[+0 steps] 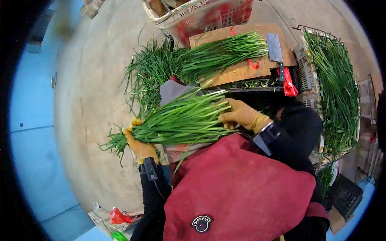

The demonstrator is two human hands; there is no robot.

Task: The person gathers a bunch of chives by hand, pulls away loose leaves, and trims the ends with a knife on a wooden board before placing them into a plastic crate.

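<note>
A loose bunch of long green stalks (181, 120) lies across my lap, its pale ends to the right and leafy tips to the left. My left hand (140, 145), in a yellow glove, is wrapped round the leafy end. At the pale ends, the fingers of my right hand (241, 114), gloved too, are closed on the stalks. Ahead, a second bunch (229, 52) rests on a cardboard sheet (233, 77). A cleaver (275, 48) with a black handle lies on the cardboard to the right of that bunch, beside red ties (253, 64).
Loose greens (155, 66) are heaped left of the cardboard. At the right stands a long crate (306, 74) full of greens (335, 88). A red and white basket (209, 24) is at the top. Red plastic (288, 85) hangs near the cleaver handle. A crate (102, 221) with bags sits lower left.
</note>
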